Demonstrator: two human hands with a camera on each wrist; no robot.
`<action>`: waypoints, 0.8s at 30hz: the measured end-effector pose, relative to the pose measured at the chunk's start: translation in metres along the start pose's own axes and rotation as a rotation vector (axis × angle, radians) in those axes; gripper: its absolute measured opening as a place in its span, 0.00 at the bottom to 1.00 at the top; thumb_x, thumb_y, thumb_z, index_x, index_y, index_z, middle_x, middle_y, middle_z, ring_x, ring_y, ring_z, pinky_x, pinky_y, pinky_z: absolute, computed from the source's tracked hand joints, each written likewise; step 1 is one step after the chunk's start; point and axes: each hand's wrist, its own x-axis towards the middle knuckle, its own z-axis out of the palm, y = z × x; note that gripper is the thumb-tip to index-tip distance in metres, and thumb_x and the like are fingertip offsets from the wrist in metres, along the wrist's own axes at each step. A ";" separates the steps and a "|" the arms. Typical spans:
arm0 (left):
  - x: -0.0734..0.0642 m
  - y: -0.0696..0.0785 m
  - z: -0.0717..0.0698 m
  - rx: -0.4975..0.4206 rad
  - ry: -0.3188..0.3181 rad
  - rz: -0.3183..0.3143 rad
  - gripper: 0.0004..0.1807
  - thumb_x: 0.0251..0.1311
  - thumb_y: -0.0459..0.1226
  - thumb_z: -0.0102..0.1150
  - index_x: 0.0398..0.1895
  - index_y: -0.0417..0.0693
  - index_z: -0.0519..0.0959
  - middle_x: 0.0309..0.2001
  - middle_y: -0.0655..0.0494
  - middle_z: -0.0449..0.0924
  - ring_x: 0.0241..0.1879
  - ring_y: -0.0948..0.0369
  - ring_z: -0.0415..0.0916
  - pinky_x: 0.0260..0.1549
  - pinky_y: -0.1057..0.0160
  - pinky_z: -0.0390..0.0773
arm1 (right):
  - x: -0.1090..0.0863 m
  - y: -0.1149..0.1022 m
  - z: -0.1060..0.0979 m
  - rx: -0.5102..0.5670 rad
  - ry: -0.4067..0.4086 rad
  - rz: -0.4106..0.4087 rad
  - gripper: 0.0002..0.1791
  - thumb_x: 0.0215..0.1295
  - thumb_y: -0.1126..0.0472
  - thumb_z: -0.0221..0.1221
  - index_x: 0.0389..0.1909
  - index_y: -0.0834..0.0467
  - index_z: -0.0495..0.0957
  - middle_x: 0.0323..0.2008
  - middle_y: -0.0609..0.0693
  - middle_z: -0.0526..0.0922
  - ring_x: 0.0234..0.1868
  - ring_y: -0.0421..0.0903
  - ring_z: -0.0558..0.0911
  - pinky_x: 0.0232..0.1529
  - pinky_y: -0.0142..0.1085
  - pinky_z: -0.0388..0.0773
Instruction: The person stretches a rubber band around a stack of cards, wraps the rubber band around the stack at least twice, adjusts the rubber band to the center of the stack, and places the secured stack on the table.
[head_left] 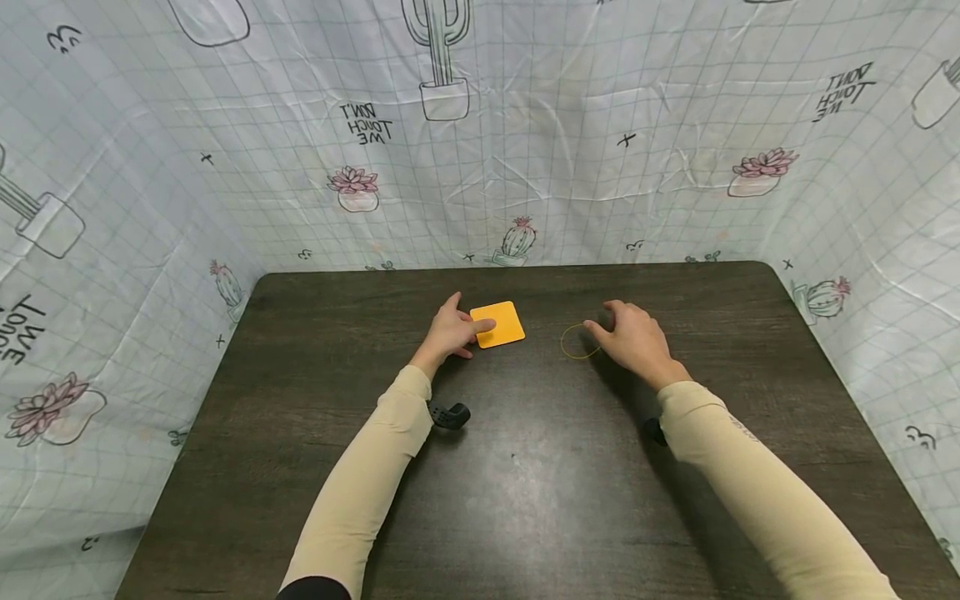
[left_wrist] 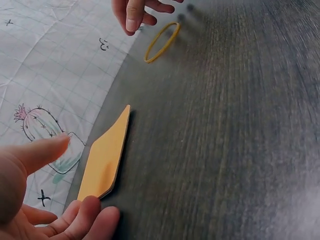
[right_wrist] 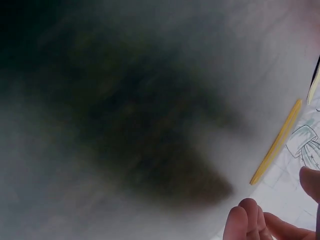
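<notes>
At the far middle of the table point(head_left: 300, 350), the thumb and fingers of the left hand point(head_left: 452, 330) stand well spread at the left edge of a yellow-orange card point(head_left: 507, 323), gripping nothing. Seen from the head the thumb crosses over the card's left part, yet the left wrist view shows it raised clear; whether the fingertips touch the edge, I cannot tell. To the right, the right hand point(head_left: 633, 335) is loosely bent with a gap between thumb and fingers, and it too has hold of nothing. Its thumb tip comes just beside a thin yellow rubber band point(right_wrist: 276, 142), a loop to the right of the card and well apart from it. The card is square with rounded corners and lies on the dark wood-grained top, near the far edge. Behind the hands, the left sleeve point(head_left: 367, 475) and right sleeve point(head_left: 772, 492), both pale beige, reach in from the near side, and a black wrist piece point(head_left: 452, 417) juts out on the right of the left wrist. Beyond the far edge and along both sides hangs a white gridded cloth point(head_left: 525, 150) printed with potted cacti, pink succulents and lettering.
</notes>
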 end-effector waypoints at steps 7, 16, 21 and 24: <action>0.005 0.001 0.005 0.113 0.003 -0.019 0.51 0.58 0.39 0.73 0.80 0.43 0.52 0.47 0.45 0.77 0.30 0.56 0.76 0.18 0.65 0.81 | 0.000 -0.001 0.000 -0.019 -0.049 0.017 0.34 0.72 0.44 0.58 0.64 0.69 0.71 0.38 0.60 0.81 0.31 0.54 0.80 0.28 0.48 0.77; 0.010 0.003 0.011 0.285 0.035 -0.033 0.47 0.57 0.34 0.73 0.78 0.44 0.58 0.43 0.47 0.76 0.18 0.59 0.71 0.16 0.65 0.79 | 0.001 -0.001 0.002 -0.042 -0.081 0.025 0.29 0.72 0.47 0.59 0.58 0.68 0.77 0.43 0.64 0.82 0.37 0.59 0.82 0.32 0.51 0.80; 0.009 0.003 0.013 0.306 0.044 0.001 0.43 0.57 0.33 0.73 0.75 0.44 0.63 0.44 0.45 0.77 0.21 0.58 0.74 0.16 0.66 0.80 | 0.001 -0.002 0.002 -0.064 -0.075 0.025 0.21 0.71 0.53 0.61 0.52 0.67 0.80 0.42 0.64 0.82 0.37 0.60 0.82 0.33 0.53 0.80; 0.007 0.003 0.013 0.307 0.048 0.010 0.42 0.56 0.33 0.74 0.74 0.44 0.65 0.45 0.45 0.76 0.26 0.56 0.75 0.16 0.66 0.80 | 0.001 -0.003 0.002 -0.071 -0.079 0.023 0.17 0.71 0.57 0.62 0.50 0.66 0.80 0.41 0.64 0.82 0.36 0.59 0.82 0.32 0.52 0.80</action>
